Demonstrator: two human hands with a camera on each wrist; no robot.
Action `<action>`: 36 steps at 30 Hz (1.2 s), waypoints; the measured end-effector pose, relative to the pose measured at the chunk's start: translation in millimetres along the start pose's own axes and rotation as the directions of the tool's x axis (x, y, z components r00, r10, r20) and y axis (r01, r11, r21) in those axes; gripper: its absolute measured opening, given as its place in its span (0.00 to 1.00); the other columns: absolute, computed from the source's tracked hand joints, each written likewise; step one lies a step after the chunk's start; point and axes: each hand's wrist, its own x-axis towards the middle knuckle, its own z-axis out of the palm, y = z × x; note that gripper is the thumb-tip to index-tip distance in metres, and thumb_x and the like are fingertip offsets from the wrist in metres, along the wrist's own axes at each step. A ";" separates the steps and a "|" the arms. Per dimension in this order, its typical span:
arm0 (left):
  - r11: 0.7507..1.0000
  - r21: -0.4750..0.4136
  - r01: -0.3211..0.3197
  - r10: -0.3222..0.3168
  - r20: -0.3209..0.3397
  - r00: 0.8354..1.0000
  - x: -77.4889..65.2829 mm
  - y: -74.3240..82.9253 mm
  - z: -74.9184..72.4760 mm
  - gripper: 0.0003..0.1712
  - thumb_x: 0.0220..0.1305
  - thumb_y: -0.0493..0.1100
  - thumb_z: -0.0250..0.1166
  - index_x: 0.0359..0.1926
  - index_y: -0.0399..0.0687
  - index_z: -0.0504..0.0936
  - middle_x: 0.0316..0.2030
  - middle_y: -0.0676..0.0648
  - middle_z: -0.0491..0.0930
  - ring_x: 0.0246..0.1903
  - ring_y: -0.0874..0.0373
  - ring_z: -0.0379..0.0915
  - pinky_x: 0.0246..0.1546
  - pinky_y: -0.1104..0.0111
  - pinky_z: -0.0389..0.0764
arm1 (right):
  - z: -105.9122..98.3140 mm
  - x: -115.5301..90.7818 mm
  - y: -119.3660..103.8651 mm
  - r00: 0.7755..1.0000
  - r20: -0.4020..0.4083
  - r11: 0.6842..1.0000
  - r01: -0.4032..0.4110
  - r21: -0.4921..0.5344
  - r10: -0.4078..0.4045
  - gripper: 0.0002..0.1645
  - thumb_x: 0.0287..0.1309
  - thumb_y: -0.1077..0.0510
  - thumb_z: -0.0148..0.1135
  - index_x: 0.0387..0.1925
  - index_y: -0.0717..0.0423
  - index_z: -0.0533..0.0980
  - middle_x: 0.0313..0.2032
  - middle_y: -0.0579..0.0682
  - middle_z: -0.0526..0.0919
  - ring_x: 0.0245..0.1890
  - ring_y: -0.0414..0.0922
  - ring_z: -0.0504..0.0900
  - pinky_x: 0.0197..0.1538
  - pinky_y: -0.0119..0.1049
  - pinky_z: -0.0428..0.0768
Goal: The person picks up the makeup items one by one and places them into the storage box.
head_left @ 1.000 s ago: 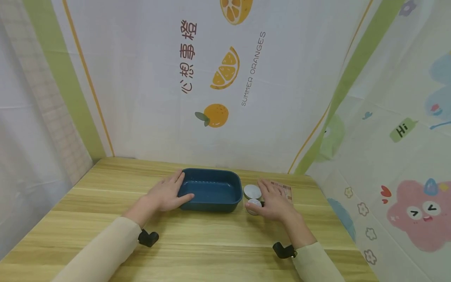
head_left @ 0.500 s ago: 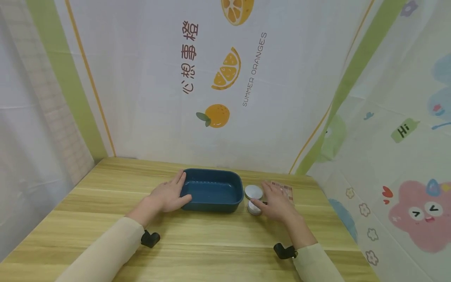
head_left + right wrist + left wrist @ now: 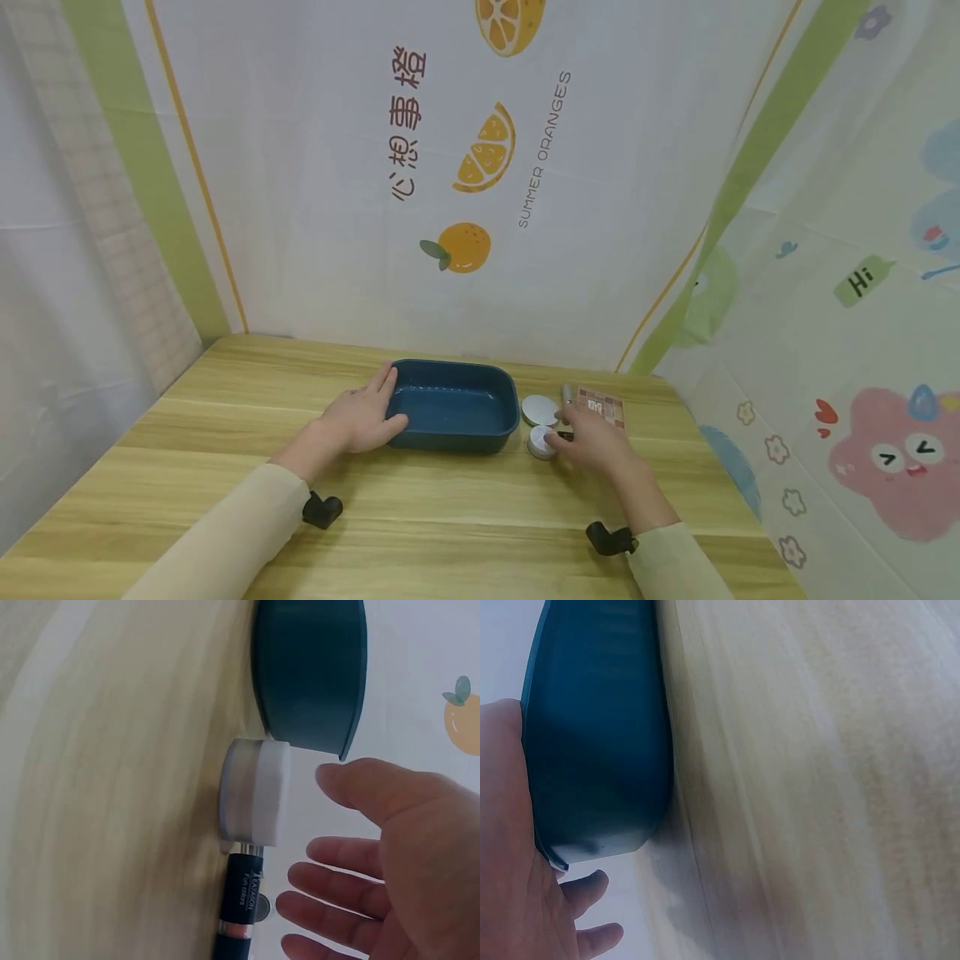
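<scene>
My left hand point(image 3: 363, 419) rests against the left end of a dark blue rectangular bin point(image 3: 453, 439), its thumb near the front rim. In the left wrist view several of its fingertips point(image 3: 589, 891) extend past the bin's end wall. My right hand point(image 3: 596, 442) hovers with spread, slightly bent fingers over a small white-lidded jar point(image 3: 259, 791), holding nothing. A gap separates its thumb from the lid in the right wrist view. Behind the jar sits a wider white-lidded round container point(image 3: 538, 409). A black lettered cosmetic tube point(image 3: 241, 892) lies beside the jar, partly hidden by the hand in the head view.
Right of the round containers lies a brown checked flat box point(image 3: 602, 406), with a slim grey tube point(image 3: 567, 393) at its left. All stand on a wood-grain table point(image 3: 450, 525). A printed cloth point(image 3: 337, 250) hangs behind the table's far edge.
My right hand's fingers have bent and drawn back, showing more of the grey tube and checked box. My left hand stays at the bin. The head view has shifted slightly.
</scene>
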 end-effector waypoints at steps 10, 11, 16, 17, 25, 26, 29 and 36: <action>1.000 0.009 -0.004 0.004 -0.008 1.000 0.9 -1.6 4.4 0.52 0.82 0.60 0.50 0.88 0.31 0.42 0.89 0.32 0.38 0.74 0.28 0.72 0.74 0.36 0.69 | 12.0 0.5 -1.1 1.000 -0.004 1.000 0.013 -0.016 -0.013 0.26 0.63 0.43 0.79 0.53 0.56 0.87 0.52 0.53 0.88 0.54 0.51 0.83 0.57 0.53 0.82; 1.000 0.011 -0.005 0.005 -0.010 1.000 0.8 -1.6 4.3 0.52 0.82 0.59 0.51 0.88 0.30 0.42 0.89 0.32 0.38 0.73 0.28 0.73 0.74 0.36 0.70 | 12.9 0.5 -1.5 1.000 -0.009 1.000 0.014 -0.013 -0.014 0.25 0.62 0.43 0.79 0.51 0.55 0.87 0.49 0.51 0.88 0.51 0.49 0.82 0.54 0.50 0.81; 1.000 0.012 -0.008 0.008 -0.009 1.000 0.3 -1.5 4.0 0.52 0.82 0.59 0.51 0.88 0.31 0.43 0.89 0.32 0.37 0.70 0.30 0.77 0.73 0.36 0.71 | 16.3 1.2 -3.2 1.000 -0.023 1.000 0.014 0.003 -0.014 0.24 0.58 0.43 0.81 0.47 0.55 0.87 0.43 0.47 0.85 0.44 0.44 0.77 0.47 0.44 0.78; 1.000 0.012 -0.009 0.009 -0.010 1.000 0.2 -1.6 3.8 0.52 0.82 0.59 0.51 0.88 0.31 0.43 0.89 0.32 0.37 0.69 0.30 0.78 0.72 0.37 0.71 | 16.9 1.4 -3.0 0.999 -0.027 1.000 0.018 0.000 -0.018 0.24 0.58 0.43 0.82 0.47 0.55 0.87 0.42 0.48 0.85 0.44 0.44 0.77 0.47 0.44 0.78; 1.000 0.020 -0.010 0.011 -0.019 1.000 0.3 -2.4 1.8 0.52 0.81 0.60 0.51 0.88 0.31 0.43 0.89 0.32 0.38 0.60 0.35 0.86 0.62 0.42 0.81 | 19.3 4.3 -5.0 0.999 -0.034 1.000 0.021 -0.014 -0.022 0.27 0.57 0.44 0.82 0.48 0.58 0.86 0.43 0.50 0.85 0.43 0.45 0.78 0.48 0.45 0.79; 1.000 0.019 -0.010 0.010 -0.019 1.000 0.2 -2.3 1.6 0.52 0.81 0.60 0.51 0.88 0.31 0.43 0.89 0.32 0.38 0.60 0.35 0.86 0.63 0.42 0.80 | 19.1 4.2 -5.8 0.999 -0.034 1.000 0.021 -0.015 -0.022 0.26 0.58 0.44 0.82 0.48 0.59 0.86 0.43 0.50 0.84 0.43 0.45 0.78 0.48 0.45 0.79; 1.000 0.017 -0.008 0.009 -0.018 1.000 0.2 -1.5 1.5 0.53 0.81 0.60 0.51 0.88 0.32 0.43 0.89 0.33 0.37 0.64 0.35 0.84 0.65 0.42 0.79 | 19.2 4.5 -7.1 0.999 -0.043 0.999 0.026 -0.019 -0.027 0.26 0.57 0.43 0.81 0.46 0.59 0.86 0.41 0.50 0.84 0.42 0.45 0.77 0.47 0.45 0.79; 1.000 0.018 -0.004 0.004 -0.017 1.000 1.4 -1.7 1.5 0.52 0.81 0.60 0.51 0.88 0.32 0.42 0.89 0.33 0.37 0.62 0.35 0.85 0.62 0.42 0.81 | 19.2 6.0 -8.1 0.998 -0.060 1.000 -0.007 -0.009 0.006 0.28 0.57 0.42 0.80 0.48 0.59 0.85 0.42 0.51 0.84 0.43 0.46 0.79 0.47 0.45 0.80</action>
